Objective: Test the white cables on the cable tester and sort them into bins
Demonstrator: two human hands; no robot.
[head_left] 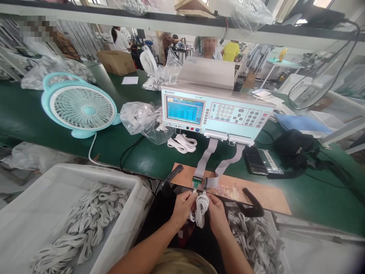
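A coiled white cable [202, 211] hangs between my two hands at the front edge of the bench. My left hand [184, 206] pinches one end of it, close below a small green circuit board [196, 183]. On the other side, my right hand [216, 209] is closed on the cable near its other end, by the second ribbon connector [205, 183]. Two grey ribbon cables [205, 158] run from these connectors up to a bench tester [216, 112] with a lit blue screen. Whether the plugs are fully seated is too small to tell.
White bins with bundled cables stand at left [134, 205] and lower right. A brown board [234, 188] with black clamps [253, 205] lies along the bench edge. A turquoise fan [82, 108], bagged cables [139, 116], a loose cable coil [182, 144] and a phone [255, 160] rest on the bench.
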